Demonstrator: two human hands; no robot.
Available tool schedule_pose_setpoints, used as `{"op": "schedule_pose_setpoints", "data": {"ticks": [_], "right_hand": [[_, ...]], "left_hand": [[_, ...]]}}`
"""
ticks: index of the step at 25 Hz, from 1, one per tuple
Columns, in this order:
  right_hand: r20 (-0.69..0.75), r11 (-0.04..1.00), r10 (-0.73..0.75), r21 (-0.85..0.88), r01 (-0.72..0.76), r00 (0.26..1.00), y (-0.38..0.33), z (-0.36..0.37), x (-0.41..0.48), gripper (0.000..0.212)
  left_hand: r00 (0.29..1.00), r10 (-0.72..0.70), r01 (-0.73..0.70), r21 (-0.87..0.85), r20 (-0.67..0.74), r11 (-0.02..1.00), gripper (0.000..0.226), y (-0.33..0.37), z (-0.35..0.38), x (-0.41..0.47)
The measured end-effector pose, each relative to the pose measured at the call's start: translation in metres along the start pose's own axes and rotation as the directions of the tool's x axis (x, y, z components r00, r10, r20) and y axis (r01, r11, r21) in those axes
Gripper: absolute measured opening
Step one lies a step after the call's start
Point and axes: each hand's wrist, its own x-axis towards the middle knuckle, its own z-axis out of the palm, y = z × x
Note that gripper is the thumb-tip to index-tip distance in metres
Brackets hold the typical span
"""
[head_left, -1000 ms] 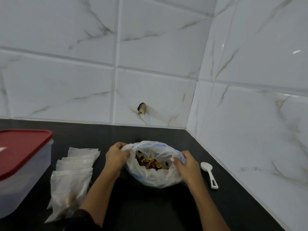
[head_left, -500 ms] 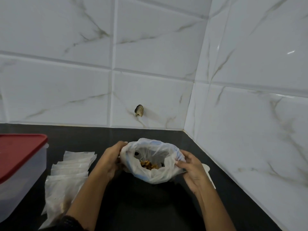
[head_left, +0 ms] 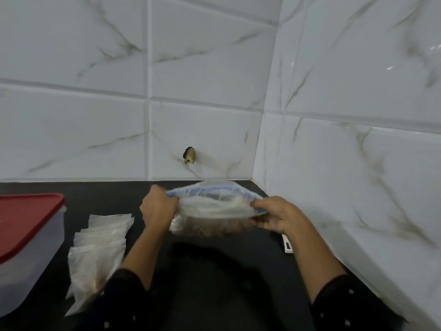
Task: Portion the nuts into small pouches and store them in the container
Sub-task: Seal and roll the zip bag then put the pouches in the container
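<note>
A clear zip bag of nuts with a blue seal strip hangs above the black counter, lifted between both hands. My left hand grips its left top edge and my right hand pinches its right top edge. The mouth is stretched wide and flat, and brown nuts show blurred through the bottom. A row of small clear pouches lies overlapped on the counter to the left. The clear container with a red lid stands at the far left, lid on.
A white plastic spoon lies on the black counter behind my right wrist, mostly hidden. White marble tile walls meet in a corner behind the bag. A small dark stub sticks out of the back wall.
Both hands have lifted the nut bag off the counter and pulled its mouth outward, from a round opening to a flat stretched one. The nuts inside no longer show from above.
</note>
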Motion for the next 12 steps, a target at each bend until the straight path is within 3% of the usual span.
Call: {"op": "schedule_pose_setpoints", "data": {"ticks": [2, 4, 5, 7, 8, 9, 11, 12], "right_hand": [[0.129, 0.965, 0.08, 0.24, -0.11, 0.988, -0.016, -0.01, -0.01, 0.011], [0.21, 0.956, 0.069, 0.265, -0.125, 0.975, -0.024, -0.016, -0.019, 0.014], [0.217, 0.969, 0.057, 0.223, -0.107, 0.975, -0.024, -0.016, -0.022, 0.017], [0.12, 0.998, 0.009, -0.058, -0.002, 0.993, -0.021, -0.014, -0.023, 0.02], [0.043, 0.957, -0.049, -0.283, 0.059, 0.998, -0.019, -0.011, -0.024, 0.02], [-0.009, 0.886, -0.129, -0.45, 0.111, 0.992, -0.016, -0.01, -0.022, 0.019], [-0.051, 0.826, -0.227, -0.54, 0.165, 0.973, -0.014, -0.005, -0.024, 0.013], [-0.06, 0.868, -0.243, -0.46, 0.189, 0.968, -0.017, -0.004, -0.025, 0.011]], "left_hand": [[0.997, 0.001, -0.003, 0.024, 0.076, 1.0, 0.016, 0.01, -0.007, 0.01], [0.977, -0.049, 0.063, -0.062, 0.207, 0.996, 0.008, 0.018, -0.017, 0.019], [0.943, -0.089, 0.153, -0.179, 0.322, 0.972, 0.003, 0.021, -0.026, 0.02], [0.787, -0.096, 0.405, -0.393, 0.609, 0.826, 0.005, 0.02, -0.045, 0.018], [0.712, -0.052, 0.487, -0.44, 0.7, 0.754, 0.005, 0.018, -0.054, 0.013], [0.682, -0.015, 0.524, -0.474, 0.731, 0.708, 0.004, 0.015, -0.058, 0.01], [0.733, -0.019, 0.493, -0.511, 0.68, 0.705, 0.007, 0.009, -0.06, 0.009], [0.786, -0.049, 0.434, -0.494, 0.616, 0.753, 0.013, 0.008, -0.059, 0.011]]}}
